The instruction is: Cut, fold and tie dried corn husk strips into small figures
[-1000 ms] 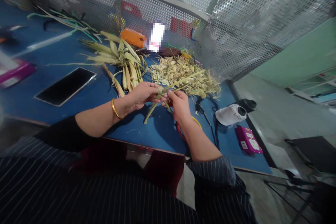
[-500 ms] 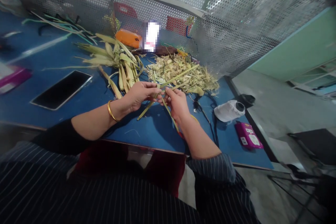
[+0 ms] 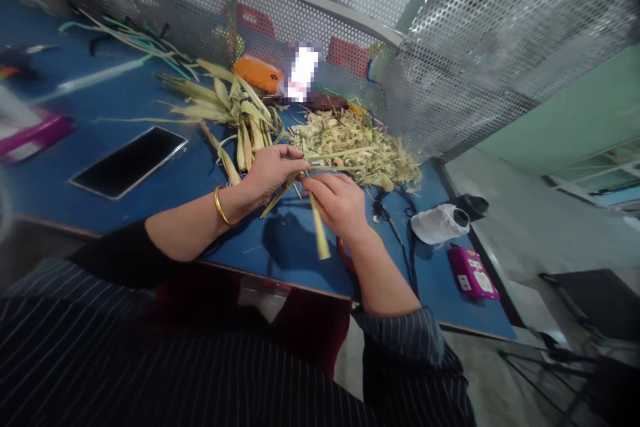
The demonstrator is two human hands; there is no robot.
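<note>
In the head view, the heap of husk scraps (image 3: 350, 135) lies on the blue worktop (image 3: 295, 270), and the two hands meet just on the near side of it. The left hand (image 3: 274, 172) has its thumb and fingers pinched on pale green husk strips (image 3: 321, 235); the right hand (image 3: 340, 203) has its fingers curled in around the same strips, its fingertips close to the left ones. The exact crossing of the strips is hidden between the fingers. Some strips reach out over the near part of the heap, another slants away from it to the lower left, and a broader one hangs from the right hand on the side away from the heap. A gold bangle (image 3: 223, 207) circles the left wrist.

Just left of the heap lies a bundle of whole husks (image 3: 245, 117), and farther left a dark-screened phone (image 3: 129, 161). Behind the heap, toward its left, are an orange packet (image 3: 259, 73) and a bright, blurred-out rectangle (image 3: 303, 70). To the right of the heap, nearer the person, a white cone of thread (image 3: 437, 225) lies on its side, with a purple packet (image 3: 474, 272) nearer again. A perforated metal screen (image 3: 445, 73) rises behind the heap.
</note>
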